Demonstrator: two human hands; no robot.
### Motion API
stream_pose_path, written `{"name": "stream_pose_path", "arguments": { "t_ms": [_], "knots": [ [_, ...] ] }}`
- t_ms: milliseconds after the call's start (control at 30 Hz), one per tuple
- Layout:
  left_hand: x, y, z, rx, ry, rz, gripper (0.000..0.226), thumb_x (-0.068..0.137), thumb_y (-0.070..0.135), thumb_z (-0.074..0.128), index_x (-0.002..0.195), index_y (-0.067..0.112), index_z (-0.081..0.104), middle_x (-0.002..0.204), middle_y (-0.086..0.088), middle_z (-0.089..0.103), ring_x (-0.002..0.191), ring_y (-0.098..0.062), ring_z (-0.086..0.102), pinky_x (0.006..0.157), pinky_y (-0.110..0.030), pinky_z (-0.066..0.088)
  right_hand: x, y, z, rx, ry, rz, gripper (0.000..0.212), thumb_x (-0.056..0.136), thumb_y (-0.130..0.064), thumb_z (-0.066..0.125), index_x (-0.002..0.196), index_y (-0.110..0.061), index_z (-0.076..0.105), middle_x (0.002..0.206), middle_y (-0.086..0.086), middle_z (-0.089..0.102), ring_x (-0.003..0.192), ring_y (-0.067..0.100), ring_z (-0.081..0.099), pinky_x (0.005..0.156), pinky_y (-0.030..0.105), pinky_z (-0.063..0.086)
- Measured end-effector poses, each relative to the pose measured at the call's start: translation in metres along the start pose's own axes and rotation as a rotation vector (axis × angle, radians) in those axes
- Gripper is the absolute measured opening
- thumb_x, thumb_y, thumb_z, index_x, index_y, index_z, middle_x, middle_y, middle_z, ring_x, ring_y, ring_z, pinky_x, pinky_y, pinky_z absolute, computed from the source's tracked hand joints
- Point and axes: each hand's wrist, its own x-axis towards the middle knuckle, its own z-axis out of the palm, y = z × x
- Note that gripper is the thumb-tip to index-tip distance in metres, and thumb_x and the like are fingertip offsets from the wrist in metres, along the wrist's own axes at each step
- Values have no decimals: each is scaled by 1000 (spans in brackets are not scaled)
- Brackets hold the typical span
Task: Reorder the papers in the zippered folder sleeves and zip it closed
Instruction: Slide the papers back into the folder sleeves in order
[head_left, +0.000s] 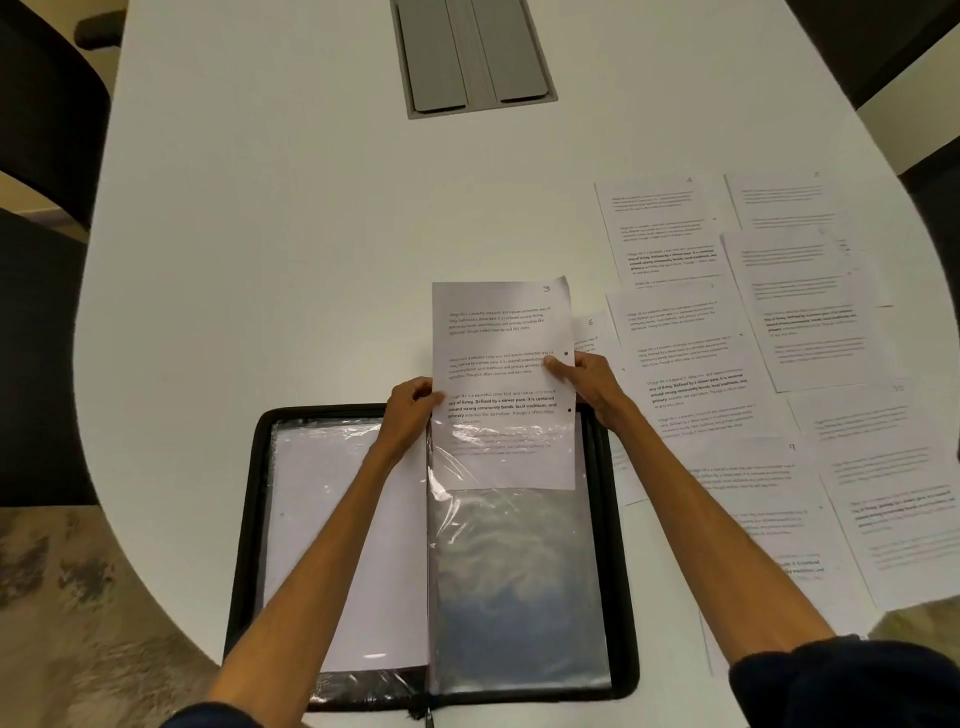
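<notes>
The printed sheet (498, 353), marked 3, lies with its long axis running away from the person and its numbered end farthest. Its lower part sits inside the glossy, crinkled clear sleeve (519, 571) on the right half of the open black zippered folder (248, 519). The left hand (410, 415) grips the sheet's left edge. The right hand (589, 382) pinches its right edge. Loose sheets (685, 364) lie flat on the white counter (291, 234), right of the folder.

One wide-angle camera is riding on the person's head, facing forward and tilting steeply down at the white table (291, 249). It is sitting close above the open folder (253, 525), which is filling the lower middle, while the table's edges are bowing outward.
</notes>
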Motion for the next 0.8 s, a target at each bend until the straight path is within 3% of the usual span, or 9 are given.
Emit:
{"name": "stream_pose_path", "arguments": {
  "t_ms": [133, 233, 433, 667, 800],
  "knots": [
    [7, 7, 1, -57, 15, -6, 34, 92, 24, 67, 123, 11, 58, 111, 1, 69, 98, -17, 70, 80, -30, 58, 3, 4, -8, -128, -71, 33, 32, 87, -21, 73, 109, 0, 67, 110, 4, 70, 91, 17, 70, 68, 24, 58],
    [13, 12, 6, -117, 62, -3, 42, 90, 24, 71, 126, 8, 56, 113, -4, 70, 95, -17, 71, 79, -32, 60, 1, 3, -13, -200, -99, 12, 32, 87, -21, 73, 112, -2, 67, 109, 3, 70, 92, 17, 70, 71, 26, 59],
    [12, 13, 14, -227, 115, -53, 31, 94, 13, 64, 123, 4, 56, 109, -8, 69, 89, -11, 69, 71, -21, 59, -2, -12, -11, -11, 102, -141, 21, 89, -19, 71, 107, -8, 69, 97, 0, 72, 78, 3, 71, 66, 17, 56],
    [3, -1, 2, -212, 142, -37, 40, 89, 13, 70, 125, 5, 55, 107, -9, 71, 91, -22, 71, 65, -24, 59, 3, -8, -7, -136, -109, 1, 30, 86, -21, 74, 112, -9, 67, 108, 3, 72, 88, 13, 71, 68, 23, 58],
    [1, -5, -2, -160, 105, -40, 40, 89, 8, 70, 125, 5, 53, 109, -12, 70, 92, -23, 71, 66, -23, 59, 0, -5, -9, -257, -203, 99, 31, 85, -22, 74, 112, -11, 64, 100, 1, 71, 85, 13, 70, 66, 22, 57]
  ]
}}
